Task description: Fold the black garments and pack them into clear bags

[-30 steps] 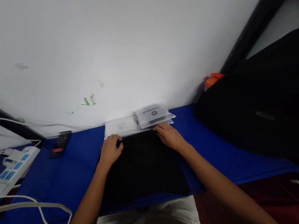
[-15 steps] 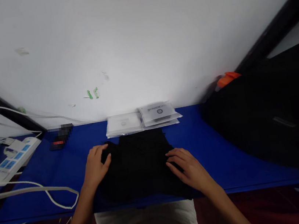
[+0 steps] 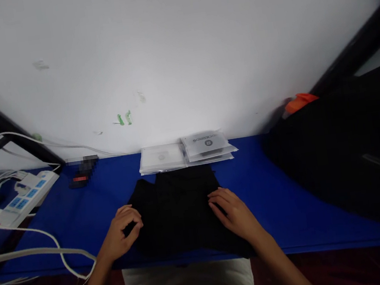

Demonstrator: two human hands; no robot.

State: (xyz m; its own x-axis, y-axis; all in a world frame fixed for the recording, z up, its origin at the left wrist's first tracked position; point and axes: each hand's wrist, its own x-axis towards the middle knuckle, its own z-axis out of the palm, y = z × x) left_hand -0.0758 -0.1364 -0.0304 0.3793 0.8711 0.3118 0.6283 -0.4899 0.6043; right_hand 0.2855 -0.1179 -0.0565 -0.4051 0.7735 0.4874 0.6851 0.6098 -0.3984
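A black folded garment (image 3: 177, 205) lies on the blue table cover (image 3: 271, 197) in front of me. My left hand (image 3: 120, 237) rests at the garment's left edge with its fingers curled onto the cloth. At the right side of the garment my right hand (image 3: 235, 214) lies on the cloth, fingers spread and flat.
Clear plastic bags with printed cards (image 3: 186, 152) are stacked against the white wall behind the garment. A white power strip (image 3: 21, 201) and white cables (image 3: 42, 250) lie at the left. A small dark object (image 3: 80, 169) sits by the wall. A large black mass (image 3: 348, 158) with an orange piece (image 3: 299, 102) fills the right.
Both hands came back from the garment's far edge near the plastic bags toward me. The left hand slid down the left edge and curled; the right hand now lies flat on the cloth.
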